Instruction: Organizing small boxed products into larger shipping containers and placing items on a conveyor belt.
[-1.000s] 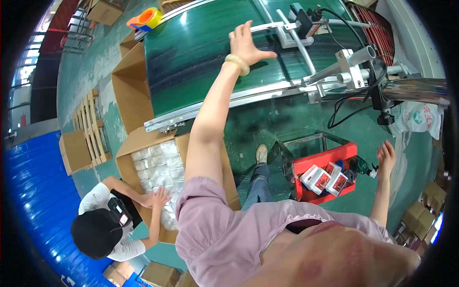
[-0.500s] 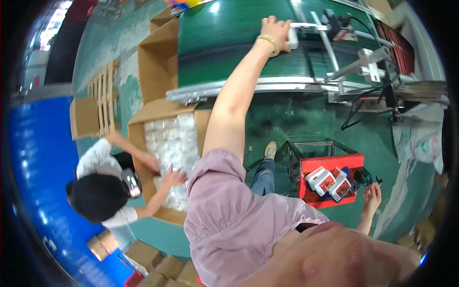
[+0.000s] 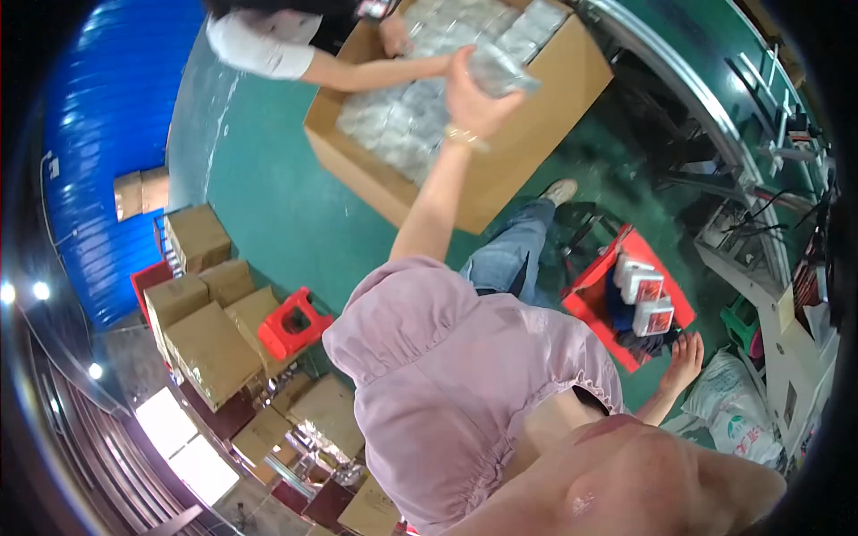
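Shiny, pale, plastic-wrapped rectangular pack (image 3: 500, 71): I see it over the big brown cardboard box (image 3: 527, 147), grasped between thumb and fingers of the person's left hand (image 3: 474, 100). Off to the side, the right hand (image 3: 686, 357) hangs, fingers loosely extended, beside a bright red bin (image 3: 588, 290).

Mauve blouse (image 3: 500, 366), gathered sleeve (image 3: 402, 304), pale bangle (image 3: 466, 138), blue jeans (image 3: 508, 243), and a shoe (image 3: 560, 191), apparently off-white.
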Action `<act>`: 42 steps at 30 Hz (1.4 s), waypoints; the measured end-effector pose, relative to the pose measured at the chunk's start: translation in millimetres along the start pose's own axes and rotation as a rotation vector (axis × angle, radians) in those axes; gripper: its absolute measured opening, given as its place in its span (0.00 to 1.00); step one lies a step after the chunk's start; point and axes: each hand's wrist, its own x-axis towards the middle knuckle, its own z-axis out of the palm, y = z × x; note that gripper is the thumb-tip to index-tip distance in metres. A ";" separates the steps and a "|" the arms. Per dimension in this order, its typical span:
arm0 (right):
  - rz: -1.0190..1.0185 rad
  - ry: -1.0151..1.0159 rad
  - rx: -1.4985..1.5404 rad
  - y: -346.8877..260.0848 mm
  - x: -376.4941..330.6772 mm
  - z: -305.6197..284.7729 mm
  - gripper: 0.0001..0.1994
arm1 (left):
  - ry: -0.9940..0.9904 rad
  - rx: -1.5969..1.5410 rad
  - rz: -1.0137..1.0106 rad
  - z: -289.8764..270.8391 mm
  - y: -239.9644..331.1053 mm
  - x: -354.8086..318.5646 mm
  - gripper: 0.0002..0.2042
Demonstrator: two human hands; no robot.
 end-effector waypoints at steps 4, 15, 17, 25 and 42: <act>0.045 -0.072 0.009 23.8 -34.4 -0.1 0.14 | -0.032 0.325 -0.167 -124.5 -15.3 -78.6 0.43; 0.201 -0.184 -0.054 67.2 -107.7 88.8 0.10 | -0.045 0.204 -0.392 -40.3 -100.6 -74.7 0.45; 0.221 -0.215 -0.051 79.7 -123.1 95.8 0.10 | -0.033 0.204 -0.332 -0.7 -103.8 -50.5 0.47; 0.318 0.058 -0.033 110.2 -186.8 83.8 0.10 | -0.240 0.190 -0.542 80.3 -125.5 8.0 0.50; 0.263 0.228 0.153 318.5 -175.8 -31.8 0.10 | -1.051 -0.081 0.293 172.0 44.1 -371.5 0.38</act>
